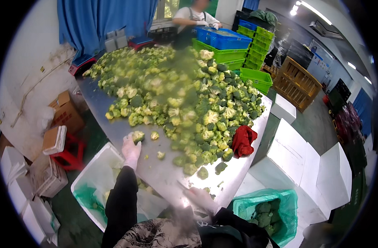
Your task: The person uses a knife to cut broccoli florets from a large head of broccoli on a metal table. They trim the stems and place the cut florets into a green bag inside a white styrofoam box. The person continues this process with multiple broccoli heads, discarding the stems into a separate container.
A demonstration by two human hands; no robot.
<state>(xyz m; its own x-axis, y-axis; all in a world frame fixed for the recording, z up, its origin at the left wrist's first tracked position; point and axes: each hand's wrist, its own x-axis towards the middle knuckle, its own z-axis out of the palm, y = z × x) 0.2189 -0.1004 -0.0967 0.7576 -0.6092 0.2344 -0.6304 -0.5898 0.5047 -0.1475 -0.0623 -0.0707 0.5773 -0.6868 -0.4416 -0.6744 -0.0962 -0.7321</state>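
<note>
My gloved left hand (131, 151) is closed around a broccoli floret (138, 136) near the left side of the metal table (159, 179). In my gloved right hand (202, 200) is a knife (182, 186), its blade pointing up and left over the table's near end. Two small loose florets, one a cut piece (154, 135) and the other a paler bit (160, 155), lie just right of my left hand. Beyond them spreads a large heap of broccoli florets (210, 117), partly blurred by a smudge on the view.
A white foam box (93, 164) stands at the table's left, and a green-lined box of broccoli (295, 201) at the right. A red cloth (244, 141) lies on the right edge. Across the table, a person (192, 21) works behind blue crates (226, 38). A red stool (72, 155) is left.
</note>
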